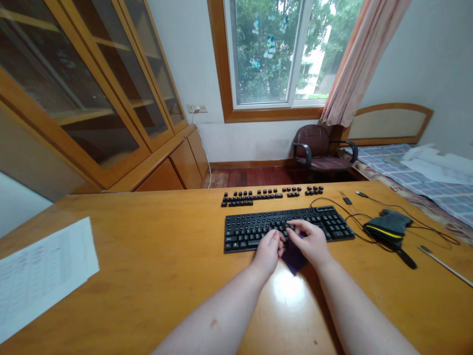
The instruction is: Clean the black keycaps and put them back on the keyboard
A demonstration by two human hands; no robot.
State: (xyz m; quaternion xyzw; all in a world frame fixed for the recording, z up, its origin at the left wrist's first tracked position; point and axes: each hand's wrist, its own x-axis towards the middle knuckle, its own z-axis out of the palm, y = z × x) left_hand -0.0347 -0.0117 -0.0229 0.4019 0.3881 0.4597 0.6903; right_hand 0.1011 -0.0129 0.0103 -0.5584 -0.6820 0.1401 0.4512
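A black keyboard point(242, 227) lies on the desk, with bare switch posts showing across its upper rows and caps still on the lower keys and number pad. My left hand point(268, 251) is over its front middle edge, fingers curled and pinched; anything in them is too small to make out. Close on the right, my right hand point(312, 245) grips a dark purple cloth point(294, 261) that hangs below the fingers onto the desk. Behind the keyboard, loose black keycaps point(254, 197) are set out in rows along the desk's far edge.
Right of the keyboard lie a small black piece point(347, 201), a cable with a USB plug point(361, 194), a grey-black item with a yellow stripe point(388, 228) and a thin white stick point(447, 266). Paper sheets point(55, 276) lie at left. Beyond the desk stands a chair point(314, 145).
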